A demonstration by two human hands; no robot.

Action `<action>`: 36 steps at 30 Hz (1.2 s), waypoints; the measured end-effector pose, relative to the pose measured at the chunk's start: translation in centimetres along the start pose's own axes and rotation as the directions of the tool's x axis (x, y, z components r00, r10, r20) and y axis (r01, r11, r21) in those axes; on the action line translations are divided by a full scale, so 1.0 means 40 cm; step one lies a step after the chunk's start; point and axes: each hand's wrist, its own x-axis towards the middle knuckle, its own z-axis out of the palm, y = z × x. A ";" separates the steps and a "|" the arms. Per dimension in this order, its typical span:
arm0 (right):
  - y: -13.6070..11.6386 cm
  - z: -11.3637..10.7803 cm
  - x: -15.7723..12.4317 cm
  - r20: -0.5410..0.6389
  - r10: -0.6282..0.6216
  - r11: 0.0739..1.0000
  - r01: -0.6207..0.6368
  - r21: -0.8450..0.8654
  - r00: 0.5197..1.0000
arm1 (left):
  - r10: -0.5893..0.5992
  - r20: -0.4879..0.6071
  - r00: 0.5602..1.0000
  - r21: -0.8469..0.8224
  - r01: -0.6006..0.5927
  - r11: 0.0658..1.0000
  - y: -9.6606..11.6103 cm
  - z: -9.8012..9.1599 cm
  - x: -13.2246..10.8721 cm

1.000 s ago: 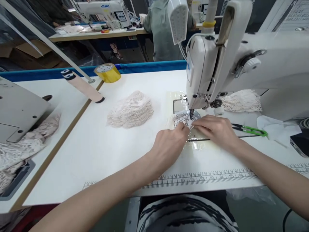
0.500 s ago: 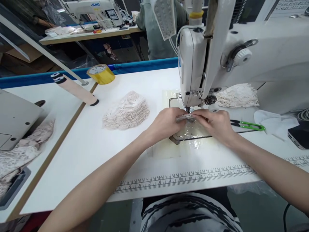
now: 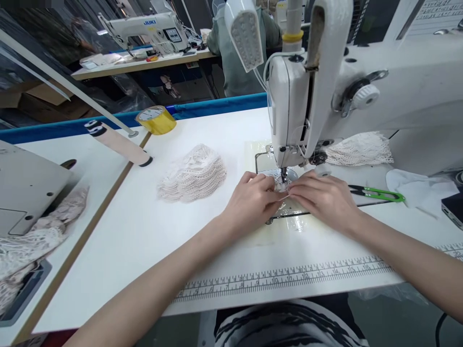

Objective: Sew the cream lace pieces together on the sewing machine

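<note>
Work is part-way: one lace piece (image 3: 279, 182) lies beneath the foot at the needle of the sewing machine (image 3: 291, 106), its near edge held toward the front of the machine. The left hand (image 3: 253, 198) pinches that edge between thumb and fingers; the right hand (image 3: 323, 198) does likewise, fingertips meeting the left's. Stitching on this piece appears unfinished, though the fingers hide most of it and no seam can be confirmed. A lace pile (image 3: 193, 176) sits left of the machine, and a second stack (image 3: 360, 149) lies under its arm; which is completed cannot be determined.

Compared with half a second ago, both hands are lower in relation to the needle, nearer the front of the machine. The lace, then bunched as a strip between the fingers, now lies flatter. Both piles are unchanged.
</note>
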 end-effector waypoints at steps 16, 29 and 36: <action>-0.015 -0.002 -0.003 0.001 -0.173 0.973 0.171 -0.154 0.985 | 0.089 -0.112 0.990 0.244 -0.060 0.968 0.032 0.013 -0.034; 0.002 0.010 0.015 -0.012 -0.155 0.962 0.149 -0.231 0.988 | 0.055 -0.131 0.990 0.221 -0.025 0.975 0.009 0.026 -0.013; 0.000 0.008 0.014 -0.023 -0.150 0.963 0.141 -0.230 0.988 | 0.057 -0.158 0.986 0.244 -0.017 0.970 0.027 0.022 -0.028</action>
